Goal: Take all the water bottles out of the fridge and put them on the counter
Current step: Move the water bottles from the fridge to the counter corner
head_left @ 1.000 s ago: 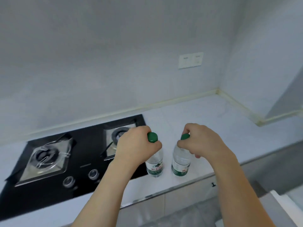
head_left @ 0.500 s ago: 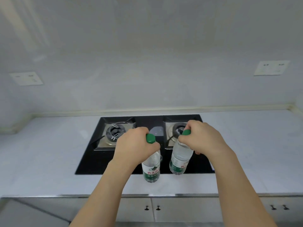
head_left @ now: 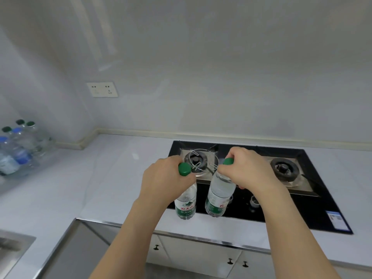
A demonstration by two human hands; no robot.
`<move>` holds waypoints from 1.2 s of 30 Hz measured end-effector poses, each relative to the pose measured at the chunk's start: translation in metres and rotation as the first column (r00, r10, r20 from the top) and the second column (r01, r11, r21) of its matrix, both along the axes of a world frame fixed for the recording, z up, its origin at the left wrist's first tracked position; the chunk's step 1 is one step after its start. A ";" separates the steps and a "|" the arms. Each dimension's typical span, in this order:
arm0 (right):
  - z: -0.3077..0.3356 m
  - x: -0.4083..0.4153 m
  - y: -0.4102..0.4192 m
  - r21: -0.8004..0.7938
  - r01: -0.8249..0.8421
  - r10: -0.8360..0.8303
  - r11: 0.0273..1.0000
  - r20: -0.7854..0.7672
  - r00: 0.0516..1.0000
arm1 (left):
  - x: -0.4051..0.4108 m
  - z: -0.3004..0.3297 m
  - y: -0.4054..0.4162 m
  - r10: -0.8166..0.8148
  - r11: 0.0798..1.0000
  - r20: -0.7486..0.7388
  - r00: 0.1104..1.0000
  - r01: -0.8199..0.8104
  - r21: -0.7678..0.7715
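Head view: left hand [head_left: 165, 182] grasps a green-capped water bottle [head_left: 186, 202] by the neck; right hand [head_left: 246, 172] grips a second bottle [head_left: 218, 198] likewise. Both hang above the hob [head_left: 314, 210], near the counter [head_left: 84, 178] front edge. Judgement: carry leftward, set upright beside the bottle cluster [head_left: 18, 150] at the left back corner. Burner [head_left: 198, 159] below; sink [head_left: 12, 246] at lower left.

Home kitchen: gas hob [head_left: 259, 190], counter [head_left: 120, 164], sink [head_left: 12, 248], cabinet doors [head_left: 193, 252].
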State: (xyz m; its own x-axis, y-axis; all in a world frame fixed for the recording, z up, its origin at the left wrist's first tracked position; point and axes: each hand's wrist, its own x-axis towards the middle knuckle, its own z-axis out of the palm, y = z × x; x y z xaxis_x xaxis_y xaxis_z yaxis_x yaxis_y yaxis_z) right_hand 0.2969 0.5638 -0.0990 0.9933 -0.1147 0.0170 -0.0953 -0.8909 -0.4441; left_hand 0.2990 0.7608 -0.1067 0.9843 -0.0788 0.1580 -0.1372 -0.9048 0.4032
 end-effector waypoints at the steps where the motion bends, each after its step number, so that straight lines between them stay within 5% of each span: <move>1: 0.001 0.005 0.007 -0.009 -0.011 0.010 1.000 -0.006 1.000 | 0.002 -0.002 0.007 0.011 1.000 -0.008 1.000 -0.011 -0.008; 10: 0.010 0.096 0.072 -0.107 -0.124 0.123 0.986 -0.014 0.992 | 0.065 -0.021 0.068 0.077 0.995 -0.064 0.995 -0.081 -0.059; 20: 0.009 0.215 0.129 -0.010 -0.211 0.211 0.977 0.006 0.977 | 0.172 -0.014 0.117 0.156 0.987 -0.037 0.987 -0.158 -0.043; 36: -0.009 0.292 0.204 -0.028 -0.351 0.344 0.936 -0.142 0.928 | 0.254 -0.036 0.202 0.198 0.979 -0.085 0.977 -0.201 -0.034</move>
State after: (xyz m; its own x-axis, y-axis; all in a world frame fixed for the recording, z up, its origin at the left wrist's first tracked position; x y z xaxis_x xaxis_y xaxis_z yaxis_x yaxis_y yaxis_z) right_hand 0.5892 0.7678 -0.1080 0.9643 0.2354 -0.1215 0.1694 -0.9004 -0.4007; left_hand 0.5530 0.9629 -0.1424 0.9892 0.1253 0.0764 0.0788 -0.8926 0.4440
